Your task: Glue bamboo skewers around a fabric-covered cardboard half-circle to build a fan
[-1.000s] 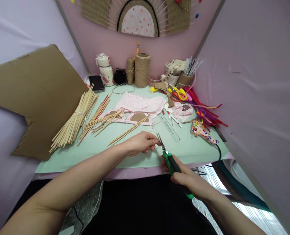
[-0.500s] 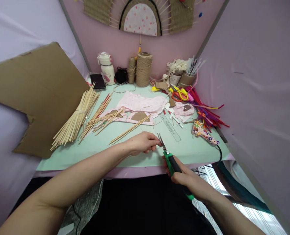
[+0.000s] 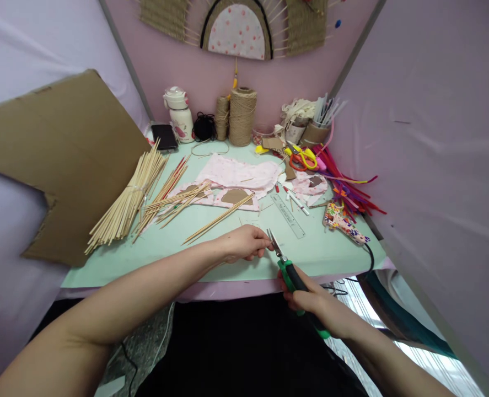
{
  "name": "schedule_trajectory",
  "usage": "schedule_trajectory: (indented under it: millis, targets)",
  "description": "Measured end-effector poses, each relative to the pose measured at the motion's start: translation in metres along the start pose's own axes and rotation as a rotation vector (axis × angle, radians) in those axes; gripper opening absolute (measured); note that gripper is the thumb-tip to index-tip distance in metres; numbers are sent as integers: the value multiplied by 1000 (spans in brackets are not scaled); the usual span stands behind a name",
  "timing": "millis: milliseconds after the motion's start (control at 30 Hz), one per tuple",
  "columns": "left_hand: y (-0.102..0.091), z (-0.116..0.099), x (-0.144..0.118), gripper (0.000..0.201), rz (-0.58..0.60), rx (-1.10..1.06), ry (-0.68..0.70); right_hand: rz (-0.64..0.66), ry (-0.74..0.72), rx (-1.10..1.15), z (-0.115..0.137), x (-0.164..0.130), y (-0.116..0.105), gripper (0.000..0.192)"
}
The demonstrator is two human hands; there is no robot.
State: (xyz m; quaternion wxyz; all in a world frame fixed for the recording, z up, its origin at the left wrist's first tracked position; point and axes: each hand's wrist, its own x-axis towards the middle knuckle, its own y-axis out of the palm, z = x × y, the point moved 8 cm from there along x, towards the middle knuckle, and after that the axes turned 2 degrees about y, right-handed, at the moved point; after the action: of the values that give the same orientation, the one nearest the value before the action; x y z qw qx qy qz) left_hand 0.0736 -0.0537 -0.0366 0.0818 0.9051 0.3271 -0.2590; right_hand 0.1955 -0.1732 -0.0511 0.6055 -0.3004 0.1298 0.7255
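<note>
My right hand is wrapped around the green and black handles of a pair of shears. Their short metal blades point up and away from me, slightly parted. Just left of the blades, my left hand is closed in a pinch, its fingertips beside the cutting edge. Whatever lies in that pinch is too small and hidden to make out. Beyond my left hand, several loose wooden skewers lie on the pale green tabletop. To the right of the blades rests a clear ruler.
A tied bundle of skewers leans by a large cardboard piece on the left. Pink fabric lies mid-table. Scissors, pipe cleaners and a patterned glue gun with a cord are at right. Twine spools stand behind.
The shears and my right hand have shifted slightly right and toward me. My left hand stays almost in place, still pinched beside the blades.
</note>
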Motion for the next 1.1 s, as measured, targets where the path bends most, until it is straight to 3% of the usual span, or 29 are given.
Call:
schedule_trajectory:
  millis: [267,400,500,600,700,767,833,900,1000,1100]
  targets:
    - [7,26,13,24,65,67,-40,-10,85,150,-13,0,13,27]
    - [-7,23,3,19,10,129,-63,-10,111,291,-10,1,11,23]
    - [-46,1,-10,21,-133,301,-9,23,43,252,-5,-1,3,26]
    - [-113,-42,-28,20,-510,709,200,30,-22,238,0,-1,-4,30]
    - [-170,-54,-38,29,-812,973,151,45,-29,281,2,2,-2,31]
    - [-185,-53,-35,32,-885,1109,93,49,-31,319,2,4,1,32]
    - [-181,-53,-30,33,-928,1180,87,46,-33,351,2,4,3,36]
    - [-161,-56,-23,33,-919,1205,146,45,-35,358,1,3,4,39]
    - [-123,-60,-5,31,-785,1188,223,29,-26,325,-1,0,2,42]
    - [-104,-57,12,28,-652,1076,184,13,-23,248,-3,-3,-1,45]
